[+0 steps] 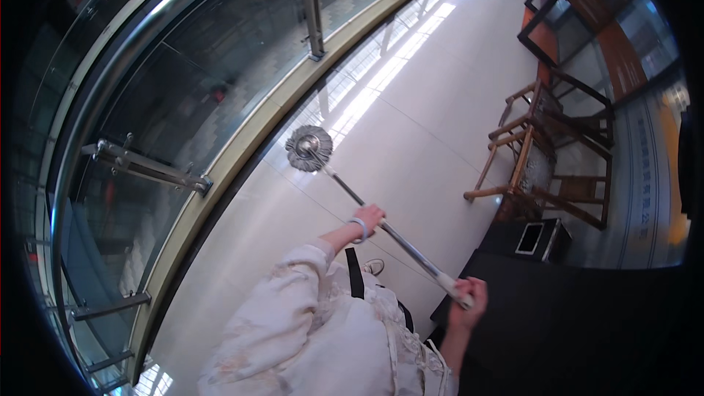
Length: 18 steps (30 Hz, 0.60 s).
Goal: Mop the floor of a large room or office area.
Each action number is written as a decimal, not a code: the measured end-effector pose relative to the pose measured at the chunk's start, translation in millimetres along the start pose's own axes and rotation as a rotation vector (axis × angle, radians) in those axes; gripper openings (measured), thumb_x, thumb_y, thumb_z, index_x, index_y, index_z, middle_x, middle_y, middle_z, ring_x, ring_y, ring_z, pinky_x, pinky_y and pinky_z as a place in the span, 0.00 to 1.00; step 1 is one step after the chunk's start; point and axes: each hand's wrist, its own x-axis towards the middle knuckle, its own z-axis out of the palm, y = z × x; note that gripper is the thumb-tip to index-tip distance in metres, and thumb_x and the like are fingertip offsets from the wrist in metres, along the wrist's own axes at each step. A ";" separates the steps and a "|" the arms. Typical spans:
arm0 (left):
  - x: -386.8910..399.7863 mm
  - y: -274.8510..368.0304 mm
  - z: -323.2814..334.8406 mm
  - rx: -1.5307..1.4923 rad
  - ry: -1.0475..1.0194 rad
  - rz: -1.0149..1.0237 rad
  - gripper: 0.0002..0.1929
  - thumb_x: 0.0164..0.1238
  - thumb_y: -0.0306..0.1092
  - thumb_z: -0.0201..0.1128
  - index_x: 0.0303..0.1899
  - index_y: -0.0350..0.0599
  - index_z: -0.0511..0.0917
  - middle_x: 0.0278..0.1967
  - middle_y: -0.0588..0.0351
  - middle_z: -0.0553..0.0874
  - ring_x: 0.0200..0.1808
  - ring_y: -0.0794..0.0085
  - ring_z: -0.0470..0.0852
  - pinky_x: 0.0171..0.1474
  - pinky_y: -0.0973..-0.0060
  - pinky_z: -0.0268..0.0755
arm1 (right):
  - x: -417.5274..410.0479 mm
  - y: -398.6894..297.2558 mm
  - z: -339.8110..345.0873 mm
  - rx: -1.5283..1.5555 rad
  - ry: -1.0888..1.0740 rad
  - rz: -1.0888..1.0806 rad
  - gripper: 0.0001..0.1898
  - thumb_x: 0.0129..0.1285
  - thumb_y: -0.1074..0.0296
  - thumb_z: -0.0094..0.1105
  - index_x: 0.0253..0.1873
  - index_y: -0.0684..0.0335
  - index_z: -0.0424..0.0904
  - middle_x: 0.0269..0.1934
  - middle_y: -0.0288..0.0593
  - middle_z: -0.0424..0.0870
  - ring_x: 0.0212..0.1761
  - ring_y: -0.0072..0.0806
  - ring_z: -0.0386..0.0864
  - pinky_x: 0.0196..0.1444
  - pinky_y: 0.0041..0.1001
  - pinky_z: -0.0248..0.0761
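Both my hands grip one spin mop by its metal handle [408, 247]. My left hand [369, 219], with a pale band at the wrist, is closed around the middle of the shaft. At the white upper end of the handle, my right hand [469, 300] is wrapped around the grip. The mop's round grey string head [309, 148] rests on the glossy tiled floor [407, 162], close to the base of the railing. From my body the shaft slants away to the left.
Along the left curves a glass balustrade with a steel handrail [102, 85] and a beige kerb [258, 124]. Bamboo chairs [528, 168] stand at the right. A black box [542, 239] sits by a black-covered surface [555, 324]. My shoe [374, 267] shows below.
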 end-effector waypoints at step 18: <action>-71.0 96.4 20.0 -0.204 -0.029 0.362 0.30 0.41 0.38 0.71 0.50 0.59 0.67 0.46 0.57 0.74 0.54 0.63 0.72 0.52 0.51 0.61 | -72.3 -113.7 -0.9 -0.402 0.549 -0.484 0.16 0.68 0.59 0.44 0.45 0.67 0.72 0.14 0.30 0.59 0.17 0.15 0.61 0.23 0.18 0.59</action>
